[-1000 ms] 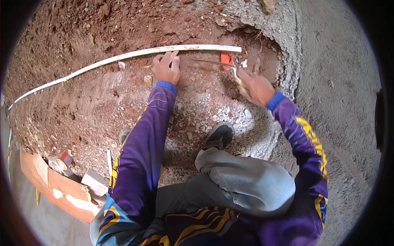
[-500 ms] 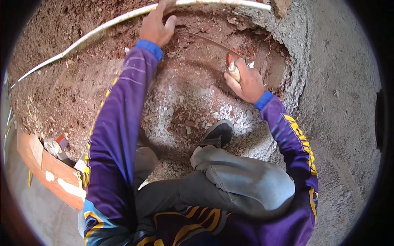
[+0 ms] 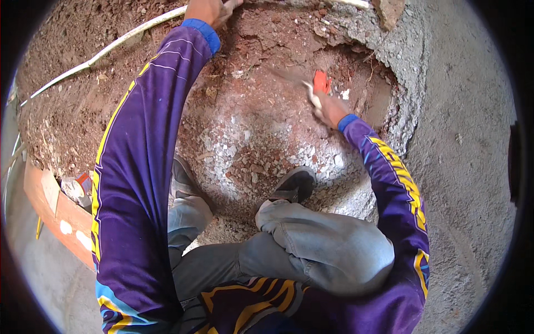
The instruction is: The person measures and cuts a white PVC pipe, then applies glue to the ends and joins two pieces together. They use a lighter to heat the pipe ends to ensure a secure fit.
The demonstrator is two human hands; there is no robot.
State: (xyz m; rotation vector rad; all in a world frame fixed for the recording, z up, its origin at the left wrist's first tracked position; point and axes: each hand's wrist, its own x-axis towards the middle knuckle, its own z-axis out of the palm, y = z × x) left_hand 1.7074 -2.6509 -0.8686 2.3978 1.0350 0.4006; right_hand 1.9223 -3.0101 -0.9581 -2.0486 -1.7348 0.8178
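Note:
My left hand (image 3: pixel 207 12) is at the top edge, closed around a thin white pipe (image 3: pixel 119 42); the frame edge cuts off part of its fingers. The pipe curves along the far side of a reddish dirt patch (image 3: pixel 239 100). In my right hand (image 3: pixel 332 109) is a narrow-bladed hand tool (image 3: pixel 320 83) with a red and cream handle. Its blade points left over the soil and is smeared by motion, so its exact kind cannot be made out. Whether the blade touches the dirt is unclear.
Broken concrete edges (image 3: pixel 409 106) border the dirt on the right, beside rough grey floor (image 3: pixel 461 167). A stone (image 3: pixel 389 12) lies at the far right end of the pipe. Pale rubble (image 3: pixel 222 161) surrounds my shoes (image 3: pixel 297 183). An orange-brown board (image 3: pixel 55 206) lies at left.
My left hand has moved farther away, and the pipe has shifted with it toward the top edge. My right hand has moved slightly left, and the tool's blade has swung and blurred.

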